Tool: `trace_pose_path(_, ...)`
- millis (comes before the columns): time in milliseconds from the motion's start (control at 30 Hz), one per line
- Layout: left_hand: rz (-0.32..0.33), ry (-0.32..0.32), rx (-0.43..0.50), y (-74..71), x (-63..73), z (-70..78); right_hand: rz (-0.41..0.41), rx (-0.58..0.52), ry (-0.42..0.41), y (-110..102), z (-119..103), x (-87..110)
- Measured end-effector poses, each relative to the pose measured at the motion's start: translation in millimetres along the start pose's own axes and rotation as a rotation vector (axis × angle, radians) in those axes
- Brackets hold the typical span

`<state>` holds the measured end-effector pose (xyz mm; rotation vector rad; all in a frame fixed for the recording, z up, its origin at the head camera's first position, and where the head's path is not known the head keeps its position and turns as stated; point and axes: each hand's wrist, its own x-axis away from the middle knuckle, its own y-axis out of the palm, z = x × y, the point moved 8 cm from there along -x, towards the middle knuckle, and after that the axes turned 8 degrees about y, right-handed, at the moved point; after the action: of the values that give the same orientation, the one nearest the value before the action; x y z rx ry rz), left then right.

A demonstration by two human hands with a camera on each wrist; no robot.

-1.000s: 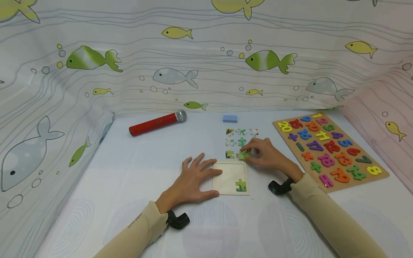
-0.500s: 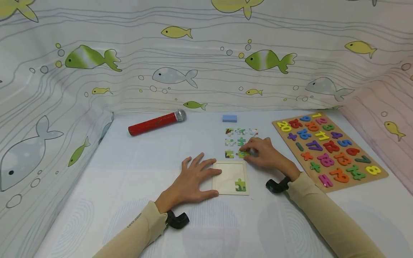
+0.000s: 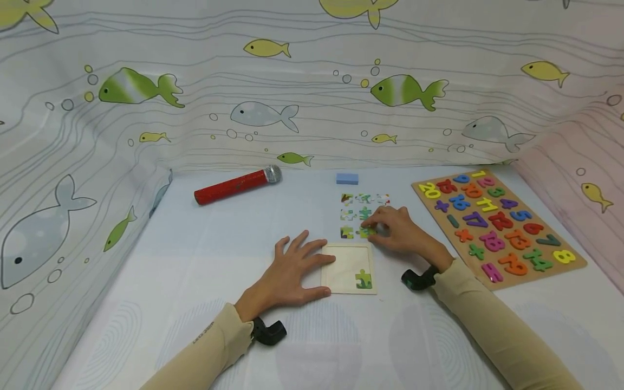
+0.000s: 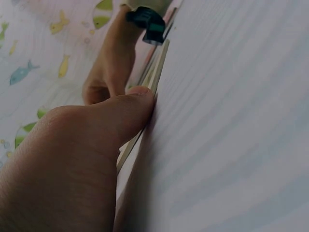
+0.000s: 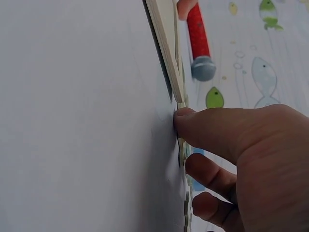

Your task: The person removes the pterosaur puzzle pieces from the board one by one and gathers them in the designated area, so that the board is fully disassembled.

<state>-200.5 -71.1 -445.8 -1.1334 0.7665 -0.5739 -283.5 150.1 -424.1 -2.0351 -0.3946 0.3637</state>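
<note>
My left hand (image 3: 287,273) lies with fingers spread at the left side of a square wooden puzzle tray (image 3: 338,277), fingertips over its rim and thumb by the lower left corner. One green jigsaw piece (image 3: 363,280) sits in the tray's lower right corner. Just beyond the tray, my right hand (image 3: 402,234) pinches a green and yellow jigsaw piece (image 3: 364,232) at the table, partly hidden by the fingers. In the right wrist view the thumb (image 5: 207,124) presses this piece's edge, close to the tray's corner. Several other jigsaw pieces (image 3: 346,215) lie in rows beside it.
A number board (image 3: 455,233) with coloured numerals lies to the right of my right hand. At the back are a red toy microphone (image 3: 234,187) and a small blue block (image 3: 348,179). Fish-patterned cloth (image 3: 312,81) rises behind and at both sides.
My right hand and wrist have shifted slightly to the left, with the pinched jigsaw piece barely moved. The left hand stays in place on the tray's edge.
</note>
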Motion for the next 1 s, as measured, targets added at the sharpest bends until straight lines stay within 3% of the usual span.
trace_pose_path(400, -0.013, 0.005, -0.02, -1.5, -1.6, 0.5, -0.002, -0.13, -0.038, -5, -6, 14.2)
trace_pose_path(567, -0.033, -0.009, -0.022, -0.3, -1.4, -0.9, -0.031, -0.173, -0.089, -5, -15, 25.0)
trace_pose_path(767, -0.045, -0.019, -0.022, 1.3, -1.5, -2.3, -0.077, -0.183, -0.088, -1, -22, 35.0)
trace_pose_path(1000, -0.021, -0.001, -0.021, -0.6, -2.5, -0.8, -0.147, -0.192, -0.102, 5, -34, 43.9)
